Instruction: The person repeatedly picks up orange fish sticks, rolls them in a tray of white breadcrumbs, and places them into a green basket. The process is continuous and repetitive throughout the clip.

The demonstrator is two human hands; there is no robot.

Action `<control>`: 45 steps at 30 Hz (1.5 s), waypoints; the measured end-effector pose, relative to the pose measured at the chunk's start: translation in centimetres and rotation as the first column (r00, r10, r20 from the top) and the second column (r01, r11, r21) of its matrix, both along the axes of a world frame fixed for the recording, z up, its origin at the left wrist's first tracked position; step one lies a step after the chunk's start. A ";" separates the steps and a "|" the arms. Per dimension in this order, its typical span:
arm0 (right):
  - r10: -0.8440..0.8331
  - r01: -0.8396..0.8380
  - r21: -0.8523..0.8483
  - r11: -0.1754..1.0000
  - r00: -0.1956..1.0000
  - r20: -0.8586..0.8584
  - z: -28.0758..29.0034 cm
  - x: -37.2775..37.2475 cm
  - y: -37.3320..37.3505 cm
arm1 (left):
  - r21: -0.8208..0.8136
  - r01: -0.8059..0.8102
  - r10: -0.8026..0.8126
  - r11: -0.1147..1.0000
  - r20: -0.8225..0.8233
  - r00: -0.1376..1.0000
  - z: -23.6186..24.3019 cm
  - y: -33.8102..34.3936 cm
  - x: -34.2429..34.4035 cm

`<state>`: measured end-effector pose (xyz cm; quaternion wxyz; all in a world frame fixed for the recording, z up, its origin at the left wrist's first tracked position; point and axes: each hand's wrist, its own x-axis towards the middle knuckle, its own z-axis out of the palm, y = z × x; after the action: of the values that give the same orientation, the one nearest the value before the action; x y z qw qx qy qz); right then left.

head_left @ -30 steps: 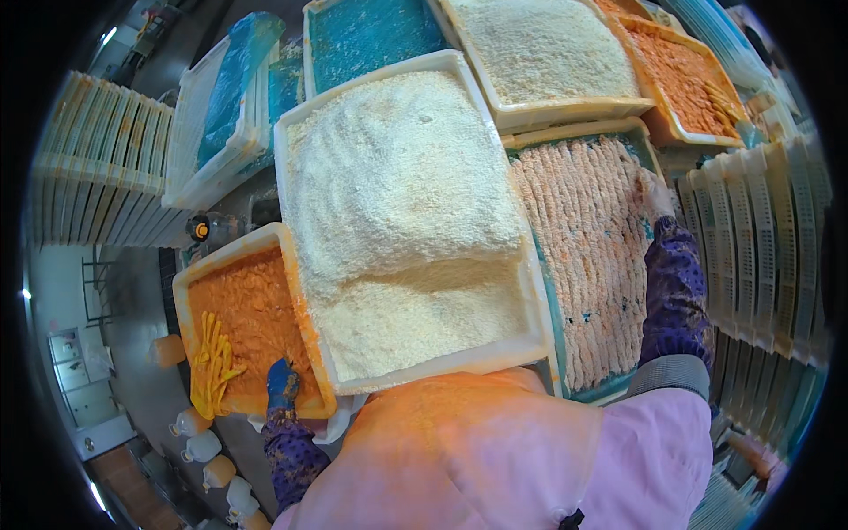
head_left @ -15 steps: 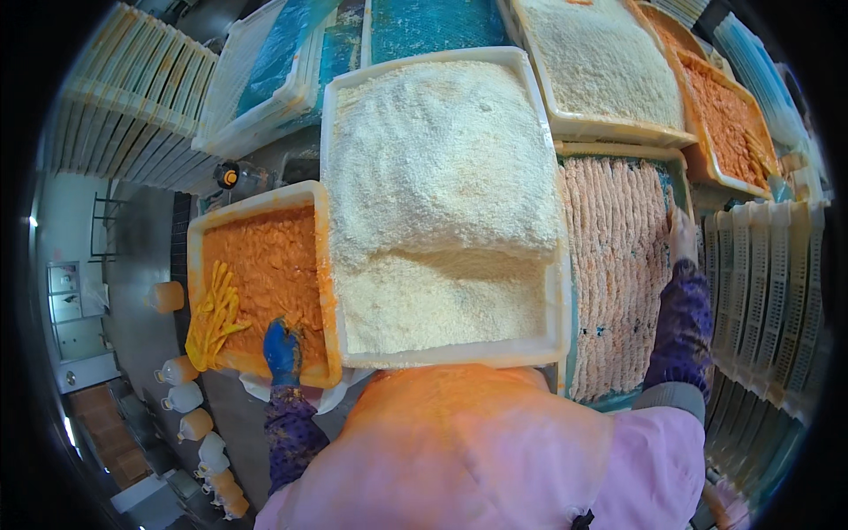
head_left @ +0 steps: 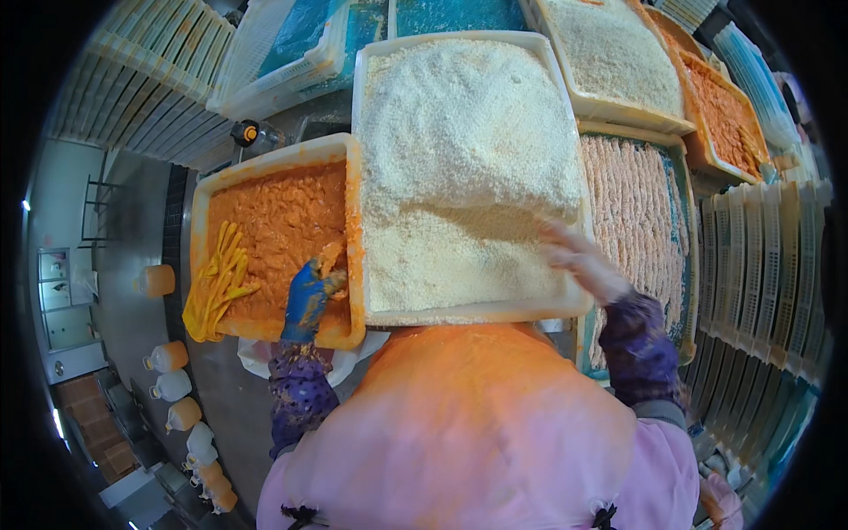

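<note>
My left hand [head_left: 307,296], in a blue glove smeared with orange, is closed on a strip of marinated meat [head_left: 330,258] at the right side of the orange meat tub [head_left: 358,238]. Wet orange meat pieces [head_left: 283,212] fill that tub. My right hand [head_left: 585,261] is bare-looking and blurred, its fingers stretched out over the right edge of the white tub [head_left: 473,315] of pale breadcrumbs [head_left: 450,274]. Nothing shows in it. Right of this tub, rows of crumb-coated strips [head_left: 629,203] lie in a tray with a teal lining.
Yellow gloves [head_left: 221,281] hang over the meat tub's left rim. Behind stand another crumb tub [head_left: 614,66], a second orange meat tub [head_left: 720,115] and blue-lined crates [head_left: 291,53]. Stacked white trays [head_left: 751,265] rise at right. Several jugs [head_left: 168,386] stand on the floor at left.
My right hand has come left from the coated strips' tray to the crumb tub's right edge. My left hand has risen from the meat with a strip in it. The view has shifted slightly.
</note>
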<state>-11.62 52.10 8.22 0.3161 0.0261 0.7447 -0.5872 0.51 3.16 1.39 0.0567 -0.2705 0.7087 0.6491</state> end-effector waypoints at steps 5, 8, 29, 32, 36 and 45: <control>0.571 -0.567 0.462 0.682 0.807 0.149 -10.1 1.2 -8.8 | -0.868 0.245 -0.155 0.432 0.196 0.968 -0.4 -2.3 2.8; 0.545 -0.466 0.365 0.806 0.824 -0.152 -6.9 3.1 -14.3 | -0.865 0.089 -0.100 0.494 0.046 0.994 -2.3 -7.2 6.1; 0.121 0.001 0.379 0.925 0.947 -0.298 -9.5 0.3 -2.6 | -0.178 0.824 -0.803 0.539 0.189 0.566 6.7 13.7 -9.6; 0.060 0.040 0.342 0.939 0.959 -0.276 -9.2 0.7 -2.7 | -0.745 0.496 -0.736 0.446 0.010 0.677 1.1 12.2 -9.7; 0.390 0.009 0.706 0.708 0.828 -0.402 -8.2 0.8 -3.2 | -0.718 0.174 -0.558 0.674 -0.340 0.757 3.0 9.7 -9.9; 0.534 -0.306 0.454 0.837 0.641 -0.552 -7.6 2.4 -17.0 | -0.641 -0.071 -0.278 0.765 -0.428 0.860 1.6 2.6 -8.2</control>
<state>-9.18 35.14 0.63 0.1536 -0.3080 0.8761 -0.3375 -7.65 5.75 2.98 -0.1861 -0.0552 0.8897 0.4131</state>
